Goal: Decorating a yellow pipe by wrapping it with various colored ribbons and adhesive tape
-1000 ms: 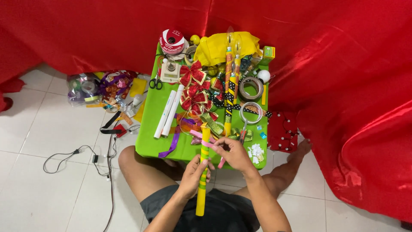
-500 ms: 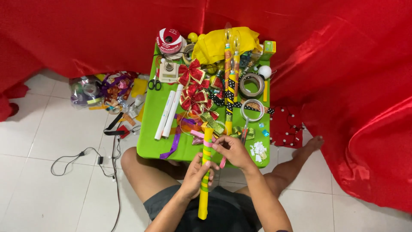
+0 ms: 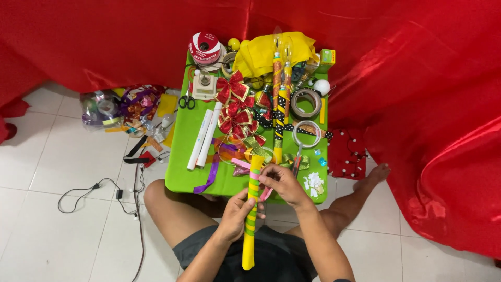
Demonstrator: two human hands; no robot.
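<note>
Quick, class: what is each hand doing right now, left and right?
Left hand: closed around the yellow stick, holding it upright.
Right hand: fingers pinching the pink ribbon against the stick near its top.

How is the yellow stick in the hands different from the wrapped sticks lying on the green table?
The held stick sits over the lap, gripped by the left hand and right hand; the two table sticks lie free, side by side on the green table. The held stick is wound only along its upper part, in green and pink, its lower end bare yellow; the table sticks are patterned nearly end to end. All are long, thin and point away from the person.
</note>
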